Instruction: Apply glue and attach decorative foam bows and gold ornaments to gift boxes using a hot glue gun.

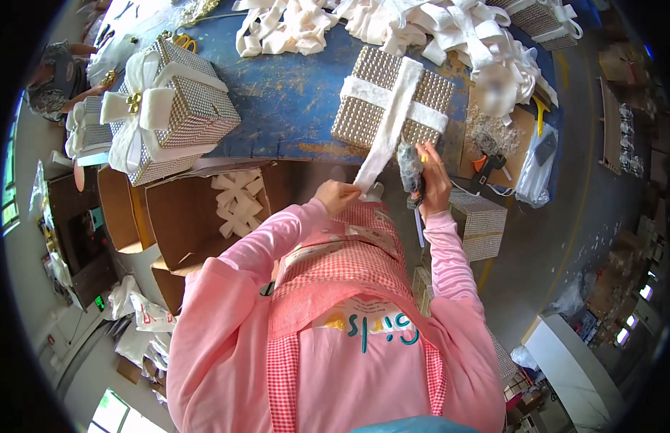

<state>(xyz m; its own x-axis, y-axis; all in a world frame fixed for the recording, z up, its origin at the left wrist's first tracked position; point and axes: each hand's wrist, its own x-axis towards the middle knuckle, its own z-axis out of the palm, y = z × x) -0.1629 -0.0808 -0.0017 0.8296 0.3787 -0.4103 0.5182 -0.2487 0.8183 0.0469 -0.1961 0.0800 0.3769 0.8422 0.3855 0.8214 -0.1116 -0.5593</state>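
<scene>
The left hand (337, 195) is pinched shut on the loose end of a white ribbon (390, 124). The ribbon runs up and away from that hand, over a sparkly silver box (430, 90) on the blue table (291, 86). The right hand (434, 180), just beside the left, is curled tight around a glue gun (410, 170), right below the box.

Top: pink, long sleeves (450, 263)
Apron (335, 278): pink and white little squares
Front picture, 6 o'clock: teal and yellow letters
</scene>
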